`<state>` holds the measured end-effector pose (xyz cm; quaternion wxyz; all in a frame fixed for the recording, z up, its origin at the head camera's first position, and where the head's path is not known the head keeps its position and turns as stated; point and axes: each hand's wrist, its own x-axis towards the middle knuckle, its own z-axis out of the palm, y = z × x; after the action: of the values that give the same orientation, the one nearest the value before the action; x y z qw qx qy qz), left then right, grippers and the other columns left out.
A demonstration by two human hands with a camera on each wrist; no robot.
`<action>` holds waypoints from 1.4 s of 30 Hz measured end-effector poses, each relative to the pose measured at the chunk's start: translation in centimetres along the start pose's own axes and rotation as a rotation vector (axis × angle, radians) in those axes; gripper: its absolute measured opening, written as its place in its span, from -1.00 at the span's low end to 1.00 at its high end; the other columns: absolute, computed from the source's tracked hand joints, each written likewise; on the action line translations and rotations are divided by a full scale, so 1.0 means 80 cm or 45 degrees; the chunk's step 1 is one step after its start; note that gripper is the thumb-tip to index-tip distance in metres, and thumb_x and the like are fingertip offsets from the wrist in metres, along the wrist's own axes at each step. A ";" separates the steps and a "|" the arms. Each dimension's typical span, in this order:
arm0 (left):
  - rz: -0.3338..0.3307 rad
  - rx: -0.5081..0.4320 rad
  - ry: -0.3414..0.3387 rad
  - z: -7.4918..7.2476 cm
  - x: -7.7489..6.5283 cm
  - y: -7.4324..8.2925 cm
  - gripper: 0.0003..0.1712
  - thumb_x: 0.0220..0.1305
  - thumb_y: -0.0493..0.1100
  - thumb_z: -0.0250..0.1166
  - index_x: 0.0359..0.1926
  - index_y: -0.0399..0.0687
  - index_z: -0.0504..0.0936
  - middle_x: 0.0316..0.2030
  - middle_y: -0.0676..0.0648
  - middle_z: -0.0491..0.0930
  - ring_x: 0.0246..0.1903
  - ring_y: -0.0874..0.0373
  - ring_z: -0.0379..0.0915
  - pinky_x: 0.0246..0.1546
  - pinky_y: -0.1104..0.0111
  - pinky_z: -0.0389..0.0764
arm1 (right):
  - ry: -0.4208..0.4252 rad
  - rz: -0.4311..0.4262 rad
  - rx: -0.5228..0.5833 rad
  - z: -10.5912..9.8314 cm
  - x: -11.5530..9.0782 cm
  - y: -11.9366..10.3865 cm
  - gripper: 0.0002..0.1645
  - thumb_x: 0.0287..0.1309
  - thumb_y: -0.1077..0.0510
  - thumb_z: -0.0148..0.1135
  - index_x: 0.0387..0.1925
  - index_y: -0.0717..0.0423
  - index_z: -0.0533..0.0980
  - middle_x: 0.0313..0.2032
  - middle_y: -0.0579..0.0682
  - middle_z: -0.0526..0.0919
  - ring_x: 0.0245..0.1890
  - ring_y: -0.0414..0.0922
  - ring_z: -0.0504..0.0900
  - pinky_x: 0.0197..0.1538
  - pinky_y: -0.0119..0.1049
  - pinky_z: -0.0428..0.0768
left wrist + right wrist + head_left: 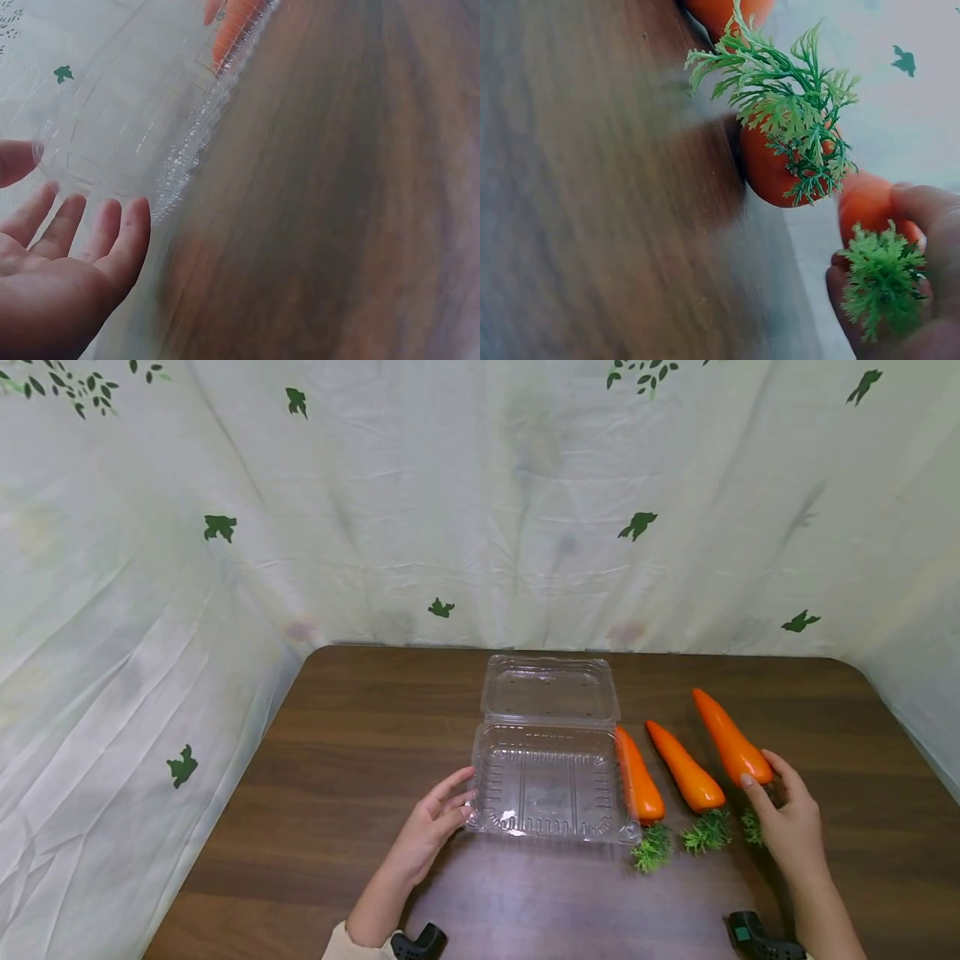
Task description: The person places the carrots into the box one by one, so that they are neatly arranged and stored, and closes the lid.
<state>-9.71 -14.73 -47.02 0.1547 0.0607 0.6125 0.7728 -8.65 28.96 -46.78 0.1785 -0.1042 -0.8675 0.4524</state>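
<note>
A clear plastic clamshell box (551,793) lies on the table, its lid (551,689) folded back toward the wall. My left hand (431,831) holds the box's left rim between thumb and fingers, the grip also showing in the left wrist view. At the thick end, my right hand (791,818) grips an orange toy carrot (726,735), whose green top (885,277) shows below the fingers in the right wrist view. To its left lies a second carrot (684,768). A third carrot (641,785) sits against the box's right side, partly seen through the plastic.
The brown wooden table (360,727) has rounded far corners. A pale cloth (450,527) with green leaf prints hangs behind and beside it. Dark devices are strapped to both wrists, one of them the left wrist device (420,942).
</note>
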 end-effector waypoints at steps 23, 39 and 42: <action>0.048 0.029 -0.072 -0.006 0.002 -0.010 -0.39 0.26 -0.30 0.06 0.30 -0.24 0.11 0.29 -0.21 0.04 0.02 0.02 0.31 -0.11 0.41 0.40 | 0.085 0.084 0.822 0.008 -0.004 -0.041 -0.49 0.04 0.41 0.16 0.09 0.19 0.37 -0.12 -0.14 0.52 -0.17 -0.27 0.46 -0.25 -0.62 0.42; 0.023 0.066 -0.041 -0.007 0.002 -0.010 -0.40 0.26 -0.29 0.07 0.30 -0.19 0.14 0.29 -0.17 0.06 0.07 -0.08 0.26 -0.09 0.39 0.39 | 0.053 0.054 0.807 0.016 0.002 -0.071 -0.52 0.05 0.45 0.14 0.07 0.28 0.40 -0.11 -0.12 0.54 -0.12 -0.22 0.42 -0.19 -0.53 0.29; 0.024 0.074 -0.045 -0.008 0.002 -0.011 -0.41 0.26 -0.30 0.06 0.30 -0.19 0.13 0.29 -0.18 0.06 0.07 -0.10 0.26 -0.09 0.39 0.38 | 0.037 0.033 0.806 0.019 0.003 -0.074 -0.53 0.05 0.44 0.14 0.06 0.28 0.41 -0.13 -0.14 0.55 -0.14 -0.22 0.42 -0.22 -0.54 0.29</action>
<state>-9.90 -15.05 -48.03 0.1565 0.0844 0.6312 0.7550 -9.58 24.53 -42.64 0.2088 -0.0611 -0.6795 0.7007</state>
